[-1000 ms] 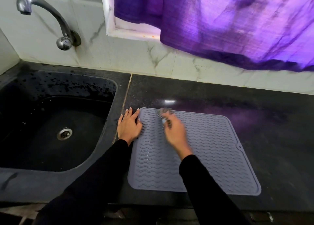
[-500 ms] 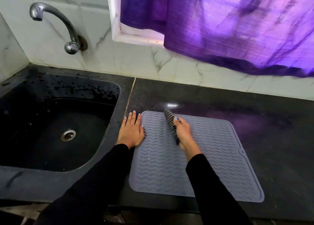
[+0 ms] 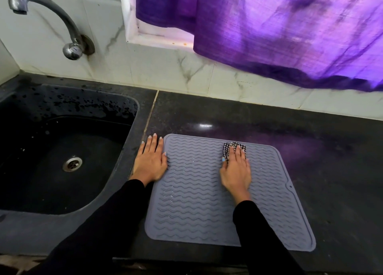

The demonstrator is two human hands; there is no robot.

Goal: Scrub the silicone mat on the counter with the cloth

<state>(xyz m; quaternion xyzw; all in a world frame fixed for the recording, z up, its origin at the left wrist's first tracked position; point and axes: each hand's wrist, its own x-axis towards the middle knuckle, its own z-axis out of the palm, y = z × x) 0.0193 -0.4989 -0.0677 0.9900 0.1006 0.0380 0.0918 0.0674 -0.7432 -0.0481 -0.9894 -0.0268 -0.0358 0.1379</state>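
Observation:
A grey silicone mat (image 3: 192, 202) with wavy ridges lies flat on the dark counter (image 3: 331, 171). My right hand (image 3: 236, 171) lies flat near the mat's far edge, fingers straight, pressing a black-and-white checked cloth (image 3: 234, 146) onto the mat. Only the cloth's far end shows past my fingertips. My left hand (image 3: 150, 160) rests flat with straight fingers on the counter at the mat's far left corner, its thumb side touching the mat's edge.
A black sink (image 3: 62, 150) with a metal drain (image 3: 72, 163) lies left of the mat. A chrome tap (image 3: 51, 19) juts from the tiled wall. A purple curtain (image 3: 290, 36) hangs above the counter's back.
My right hand has slid the cloth to the right along the mat's far edge and now lies flat on it. My left hand stays at the mat's left corner.

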